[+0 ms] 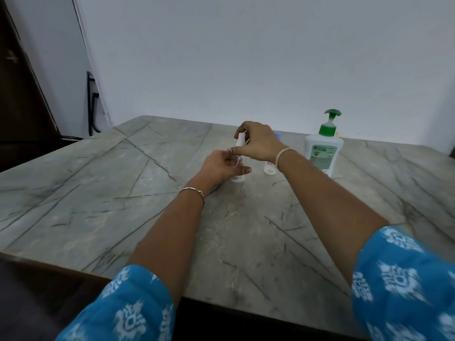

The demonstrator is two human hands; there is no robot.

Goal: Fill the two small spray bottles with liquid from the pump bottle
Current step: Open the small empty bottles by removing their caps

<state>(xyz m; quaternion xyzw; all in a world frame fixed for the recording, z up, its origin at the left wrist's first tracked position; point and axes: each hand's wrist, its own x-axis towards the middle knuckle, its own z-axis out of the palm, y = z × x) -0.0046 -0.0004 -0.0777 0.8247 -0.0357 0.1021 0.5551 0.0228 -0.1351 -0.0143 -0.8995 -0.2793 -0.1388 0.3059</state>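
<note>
White plastic shows between the two hands. The left hand (221,166) curls its fingers round a small spray bottle (238,178) that stands on the table, with only its base showing below the fingers. Right above it the right hand (258,143) pinches the white spray head (240,139), held over the bottle with a thin tube hanging down from it. What this bottle contains cannot be told.

Just to the right, partly behind the right wrist, a second small spray bottle (268,169) stands upright with its top hidden. Farther right stands the pump bottle (323,153), white with a green pump and a label, apart from both hands. A small blue object (278,135) peeps out behind the right hand, too hidden to name.

The table (98,193) is grey-green stone with dark veins. A plain pale wall (246,57) rises behind it. At the left are a dark door (22,94) and a black cable (91,104).
</note>
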